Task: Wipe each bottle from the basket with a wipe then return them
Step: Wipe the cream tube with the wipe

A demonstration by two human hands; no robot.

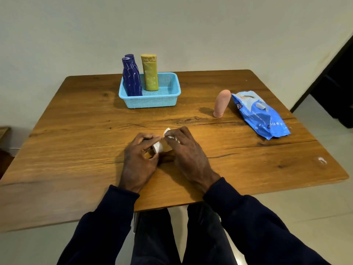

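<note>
Pale wall [191, 25] rises behind the wooden desk [76, 131] where I sit, and a dark opening [336, 88] cuts into the room at the far right.

Both my hands work near the desk's front edge. My left hand [139, 159] pinches a white wipe [158, 147] between thumb and fingertips. My right hand [189, 152] has its fingers curled over the wipe's other end. Most of the wipe is buried under my fingers, so only a few white folds show and I cannot tell how it is bunched.

The light blue mesh basket [152, 102] sits toward the far edge, well apart from my hands. Upright in it stand a yellow-green bottle [150, 73] and two dark blue ones. The front blue bottle [131, 79] hides all but the cap of the rear blue bottle [130, 56].

A pink bottle [221, 103] stands on the desk to the right of the basket, just beside a blue wet-wipes pack [261, 115] lying near the right edge. The pack's print is too small to read.

A broad stretch of wood lies between my hands and the basket, and more runs to my left, where the picture cuts off the desk's near corner. My dark sleeves [248, 217] cover both wrists.
</note>
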